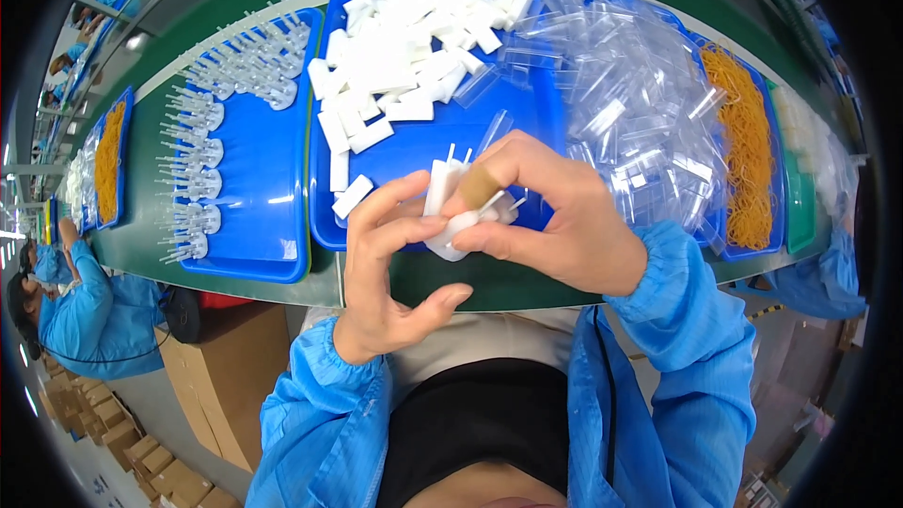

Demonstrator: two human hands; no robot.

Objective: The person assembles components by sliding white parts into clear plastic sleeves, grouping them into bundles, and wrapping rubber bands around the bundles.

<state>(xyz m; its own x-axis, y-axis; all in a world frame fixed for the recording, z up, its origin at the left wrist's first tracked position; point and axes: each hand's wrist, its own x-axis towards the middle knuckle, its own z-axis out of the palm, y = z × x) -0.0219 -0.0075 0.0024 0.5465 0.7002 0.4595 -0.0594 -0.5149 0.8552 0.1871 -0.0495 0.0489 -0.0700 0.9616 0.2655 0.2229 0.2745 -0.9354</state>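
My right hand (564,216) pinches a white plastic part with thin upright pins (450,243) between thumb and forefinger, above the front edge of the table. A tan wrap covers one of its fingers. A white foam block (437,186) stands against the pinned part, between the two hands. My left hand (386,263) has its fingertips touching the block and the part from the left, with the thumb held well apart. The fingers partly hide the part. Just behind the right hand, a clear plastic sleeve (495,130) sticks up.
A blue tray (254,198) at left holds rows of white pinned parts (193,169). The middle blue tray (433,136) has piled white blocks (414,38). Clear sleeves (640,113) and orange rubber bands (743,150) lie to the right. Cardboard boxes (226,376) and a co-worker (94,310) are at left.
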